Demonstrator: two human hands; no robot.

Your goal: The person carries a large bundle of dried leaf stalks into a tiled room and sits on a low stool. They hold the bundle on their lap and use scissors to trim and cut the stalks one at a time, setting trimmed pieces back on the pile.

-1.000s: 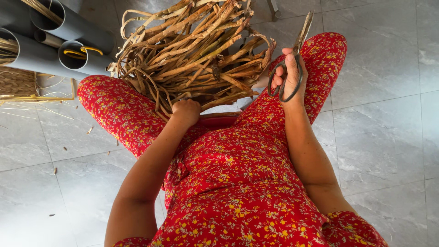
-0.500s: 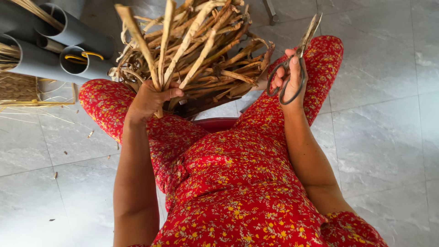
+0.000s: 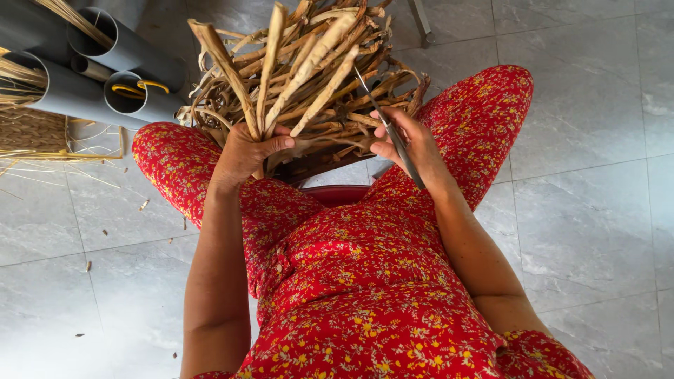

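Observation:
My left hand (image 3: 242, 156) grips a few stiff dried plant strips (image 3: 309, 63) near their lower ends, and they stand upright and fan out. Behind them lies a tangled heap of the same dried strips (image 3: 379, 84) between my knees. My right hand (image 3: 414, 147) holds a pair of scissors (image 3: 382, 116), whose blades point up and left into the bundle, next to the raised strips. I sit in red floral clothing (image 3: 365, 281) on a red seat (image 3: 344, 193), of which only an edge shows.
Several grey plastic pipes (image 3: 84, 91) lie at the top left, some with straw in them. A woven straw piece (image 3: 35, 133) sits beside them. Small scraps are scattered on the grey tiled floor (image 3: 597, 210). A metal leg (image 3: 421, 24) stands at the top.
My left hand has lifted a few strips out of the heap and holds them upright. My right hand has swung the scissors left, toward the raised strips.

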